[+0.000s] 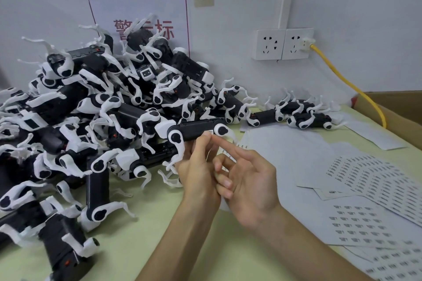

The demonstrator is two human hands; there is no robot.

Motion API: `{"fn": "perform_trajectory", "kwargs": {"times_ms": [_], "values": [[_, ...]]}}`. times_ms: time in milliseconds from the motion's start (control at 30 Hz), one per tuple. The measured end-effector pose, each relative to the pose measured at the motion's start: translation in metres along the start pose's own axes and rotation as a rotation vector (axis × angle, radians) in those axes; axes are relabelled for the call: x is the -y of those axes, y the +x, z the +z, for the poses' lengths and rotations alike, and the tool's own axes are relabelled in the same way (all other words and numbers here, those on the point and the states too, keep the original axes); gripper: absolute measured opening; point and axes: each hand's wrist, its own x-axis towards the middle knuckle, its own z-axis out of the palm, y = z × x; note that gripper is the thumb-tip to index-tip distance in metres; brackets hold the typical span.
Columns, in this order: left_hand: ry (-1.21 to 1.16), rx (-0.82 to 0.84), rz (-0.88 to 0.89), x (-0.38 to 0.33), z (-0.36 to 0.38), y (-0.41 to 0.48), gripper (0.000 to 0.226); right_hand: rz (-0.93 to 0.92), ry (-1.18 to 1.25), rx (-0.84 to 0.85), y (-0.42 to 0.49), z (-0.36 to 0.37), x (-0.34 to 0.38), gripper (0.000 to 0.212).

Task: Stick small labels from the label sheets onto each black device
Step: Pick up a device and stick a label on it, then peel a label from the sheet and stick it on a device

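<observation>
black-and-white device, yellow cable

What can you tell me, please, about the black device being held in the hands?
The held device has a long, matte black, plastic-looking body, held roughly level. White legs hinge at each end on round black-capped joints; one leg hangs down. A small white label sits on its side. The left hand grips it from below, and the right hand touches it at the label with a straight index finger.
</observation>
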Motion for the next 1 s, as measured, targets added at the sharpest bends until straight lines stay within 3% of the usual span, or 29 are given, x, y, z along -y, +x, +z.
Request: {"fn": "perform_trajectory", "kwargs": {"times_ms": [100, 267, 467, 633, 700, 767, 833, 900, 1000], "values": [[0.008, -0.029, 0.019, 0.001, -0.001, 0.002, 0.015, -0.005, 0.026, -0.033, -0.001, 0.0, -0.001, 0.054], [-0.006, -0.032, 0.053, 0.004, -0.003, 0.008, 0.018, -0.065, -0.034, -0.084, -0.003, 0.002, -0.003, 0.052], [-0.155, 0.022, 0.119, 0.004, 0.003, 0.011, 0.011, -0.278, -0.206, -0.222, -0.004, 0.001, 0.002, 0.027], [-0.111, 0.057, 0.169, 0.009, 0.001, 0.015, 0.019, -0.37, -0.234, -0.289, 0.0, -0.004, 0.012, 0.022], [-0.101, 0.078, 0.18, 0.009, 0.002, 0.014, 0.011, -0.454, -0.316, -0.336, 0.002, -0.006, 0.018, 0.021], [-0.068, 0.099, 0.206, 0.01, 0.002, 0.014, 0.017, -0.546, -0.469, -0.372, 0.005, -0.012, 0.026, 0.02], [-0.005, 0.134, 0.259, 0.011, 0.002, 0.013, 0.022, -0.579, -0.705, -0.326, 0.009, -0.016, 0.033, 0.024], [0.037, 0.166, 0.298, 0.013, 0.002, 0.011, 0.028, -0.506, -0.887, -0.157, 0.011, -0.018, 0.038, 0.038], [0.074, 0.175, 0.289, 0.014, 0.001, 0.009, 0.04, -0.414, -0.928, -0.026, 0.014, -0.021, 0.04, 0.044]]}}
